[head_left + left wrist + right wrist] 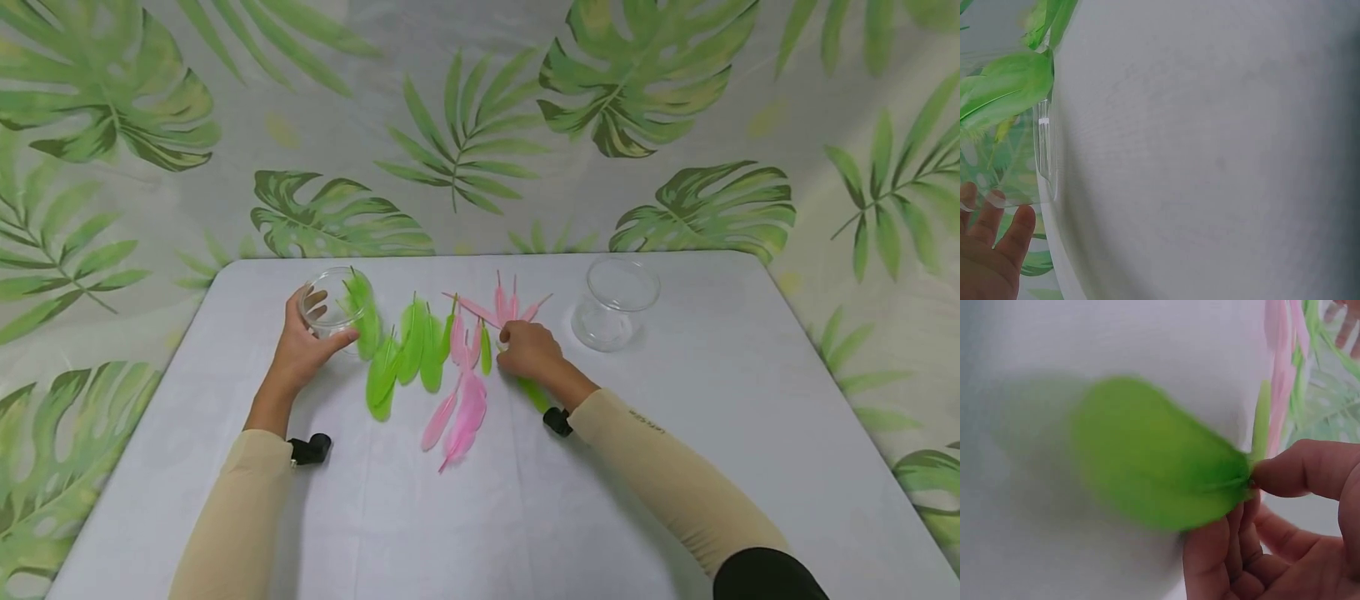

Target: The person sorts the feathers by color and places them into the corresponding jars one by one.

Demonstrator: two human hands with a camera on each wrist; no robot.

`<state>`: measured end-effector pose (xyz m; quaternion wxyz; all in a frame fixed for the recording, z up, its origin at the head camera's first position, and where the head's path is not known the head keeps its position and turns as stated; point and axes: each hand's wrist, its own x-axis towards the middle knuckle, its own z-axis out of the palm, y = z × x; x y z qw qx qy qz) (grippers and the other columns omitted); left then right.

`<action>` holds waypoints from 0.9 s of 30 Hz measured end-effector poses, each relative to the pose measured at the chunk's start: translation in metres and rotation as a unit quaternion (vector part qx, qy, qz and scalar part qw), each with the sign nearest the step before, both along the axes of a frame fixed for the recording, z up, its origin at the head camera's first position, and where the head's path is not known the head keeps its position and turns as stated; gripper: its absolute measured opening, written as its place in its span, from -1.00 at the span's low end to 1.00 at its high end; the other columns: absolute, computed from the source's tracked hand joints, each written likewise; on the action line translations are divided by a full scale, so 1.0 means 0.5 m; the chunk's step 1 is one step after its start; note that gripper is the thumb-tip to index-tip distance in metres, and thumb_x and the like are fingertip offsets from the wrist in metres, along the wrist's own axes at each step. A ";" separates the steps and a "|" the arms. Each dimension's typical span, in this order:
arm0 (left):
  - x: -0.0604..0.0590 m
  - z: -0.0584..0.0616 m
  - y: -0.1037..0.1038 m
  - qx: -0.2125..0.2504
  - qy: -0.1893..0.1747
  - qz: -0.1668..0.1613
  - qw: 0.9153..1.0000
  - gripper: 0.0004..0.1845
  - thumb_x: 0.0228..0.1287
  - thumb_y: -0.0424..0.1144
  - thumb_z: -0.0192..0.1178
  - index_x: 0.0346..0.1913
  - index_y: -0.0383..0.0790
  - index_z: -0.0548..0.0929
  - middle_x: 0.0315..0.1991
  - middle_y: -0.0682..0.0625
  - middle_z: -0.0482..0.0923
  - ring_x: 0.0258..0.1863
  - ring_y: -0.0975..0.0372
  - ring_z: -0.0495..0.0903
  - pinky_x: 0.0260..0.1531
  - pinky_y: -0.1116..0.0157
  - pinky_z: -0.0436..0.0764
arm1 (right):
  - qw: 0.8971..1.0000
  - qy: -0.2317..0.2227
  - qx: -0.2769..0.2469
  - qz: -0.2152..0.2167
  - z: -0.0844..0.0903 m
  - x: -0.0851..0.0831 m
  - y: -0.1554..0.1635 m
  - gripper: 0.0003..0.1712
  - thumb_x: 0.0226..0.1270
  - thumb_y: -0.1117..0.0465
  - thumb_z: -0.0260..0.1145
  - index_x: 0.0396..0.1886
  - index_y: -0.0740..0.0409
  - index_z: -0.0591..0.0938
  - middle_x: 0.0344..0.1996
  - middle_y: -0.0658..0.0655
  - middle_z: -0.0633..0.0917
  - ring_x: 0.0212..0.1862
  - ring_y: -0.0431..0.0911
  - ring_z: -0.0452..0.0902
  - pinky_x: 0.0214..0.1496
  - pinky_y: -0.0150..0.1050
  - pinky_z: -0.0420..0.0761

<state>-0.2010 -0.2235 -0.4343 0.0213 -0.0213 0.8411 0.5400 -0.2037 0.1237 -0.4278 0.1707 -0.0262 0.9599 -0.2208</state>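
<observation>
My left hand (pixel 297 348) grips a clear glass jar (pixel 318 287) at the table's left, thumb and fingers around its side. A green feather (pixel 365 321) stands at the jar's right side, its tip up by the rim. In the left wrist view, fingertips (pixel 1021 219) press along the clear wall. Right of the middle, my right hand (pixel 531 354) pinches a green feather (pixel 1154 456) by its quill between thumb and fingers, the wide vane pointing back toward the wrist. Several green feathers (pixel 411 342) and pink feathers (pixel 468 412) lie between the hands.
Another clear jar (pixel 609 321) stands at the back right, beyond the right hand. More pink feathers (pixel 501 302) fan out at the back middle, close to that hand. A white cloth (pixel 420 533) covers the table, and a leaf-print curtain (pixel 480 225) hangs behind its far edge.
</observation>
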 end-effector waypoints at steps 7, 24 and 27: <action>0.003 0.002 0.001 0.005 0.004 0.000 1.000 0.19 0.16 -0.20 0.43 0.58 -0.01 -0.29 0.60 -0.09 -0.02 0.58 -0.07 0.01 0.50 -0.17 0.08 | 0.997 0.011 -0.073 0.009 -0.004 -0.006 0.024 -0.66 0.19 0.26 0.19 -0.02 0.11 0.65 -0.13 0.11 0.69 -0.19 -0.07 0.50 -0.25 -0.30 0.45; 0.015 0.022 0.010 0.000 -0.002 0.001 1.000 0.17 0.16 -0.22 0.41 0.58 -0.06 -0.28 0.59 -0.12 -0.02 0.58 -0.08 0.01 0.50 -0.18 0.10 | 0.952 -0.019 -0.298 -0.066 0.058 -0.018 0.079 -0.68 0.45 0.20 0.20 0.09 0.27 0.59 -0.17 0.19 0.70 -0.14 0.12 0.64 -0.11 -0.21 0.64; 0.016 0.026 0.013 0.002 -0.002 0.000 1.000 0.17 0.16 -0.22 0.41 0.58 -0.07 -0.28 0.59 -0.12 -0.02 0.58 -0.08 0.01 0.49 -0.18 0.10 | 0.949 -0.008 -0.309 -0.063 0.068 -0.025 0.085 -0.68 0.46 0.19 0.19 0.08 0.28 0.58 -0.11 0.22 0.72 -0.07 0.18 0.63 -0.11 -0.25 0.63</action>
